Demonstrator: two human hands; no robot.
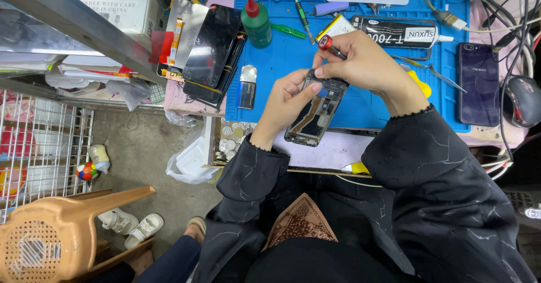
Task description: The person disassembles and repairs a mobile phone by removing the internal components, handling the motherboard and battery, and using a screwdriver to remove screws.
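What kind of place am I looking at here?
Most likely a phone repair bench. The left hand holds an opened phone frame over a blue work mat, the right hand works a small screwdriver, and loose phone screens lie beside.

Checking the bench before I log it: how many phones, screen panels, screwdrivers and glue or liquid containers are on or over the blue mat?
Phones: 2, the opened phone in the left hand and the dark blue phone.
Screen panels: 2, stacked.
Screwdrivers: 2, red-capped screwdriver in the right hand, green-handled screwdriver.
Containers: 2, green bottle, black glue tube.
Total: 8
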